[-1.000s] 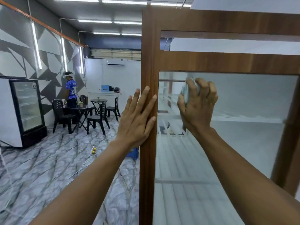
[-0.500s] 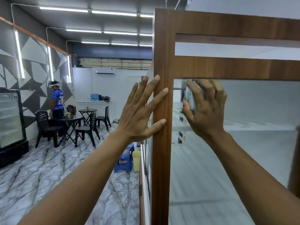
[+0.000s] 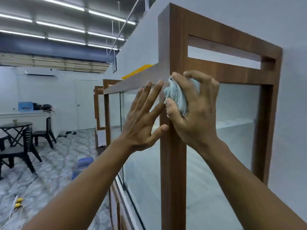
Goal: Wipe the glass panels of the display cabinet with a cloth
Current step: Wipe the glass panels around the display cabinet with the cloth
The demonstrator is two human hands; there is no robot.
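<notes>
The display cabinet has a brown wooden frame point(image 3: 172, 163) with a side glass panel point(image 3: 235, 113) on the right and a front glass panel point(image 3: 141, 171) on the left. My right hand point(image 3: 196, 117) grips a bunched pale blue cloth point(image 3: 177, 97) at the upper left corner of the side panel, against the corner post. My left hand point(image 3: 142, 120) lies flat with fingers spread on the front glass, its thumb touching the post.
Further wooden cabinets point(image 3: 106, 113) run along the wall behind. Black chairs point(image 3: 26, 146) and a round table point(image 3: 15, 127) stand at the left on the marble floor. A blue stool point(image 3: 83, 163) sits by the cabinet base, and yellow plugs with cable point(image 3: 18, 202) lie on the floor.
The view has swung right and up around the cabinet's corner. My right hand with the cloth has moved left to the corner post, and my left hand has slid onto the front glass.
</notes>
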